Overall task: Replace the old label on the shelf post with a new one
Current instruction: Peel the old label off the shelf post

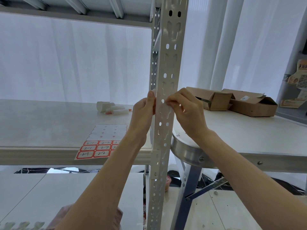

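The white perforated shelf post [167, 63] stands upright in the middle of the view. A pale, whitish label [164, 112] lies on its front face at hand height, and a white corner of it sticks out beside the post's left edge. My left hand [144, 110] grips the post's left side, thumb upright along that edge. My right hand [184, 108] is at the post's front with thumb and fingertips pinched on the label's upper right edge. A sheet of red-bordered labels [98, 148] with handwritten numbers lies on the shelf board, its upper part peeled bare.
White tubes or markers with orange tips [116, 110] and a paper roll lie further back on the shelf board [41, 123]. Right of the post is a white table [249, 135] with open cardboard boxes [240, 102]. Another shelf level runs overhead.
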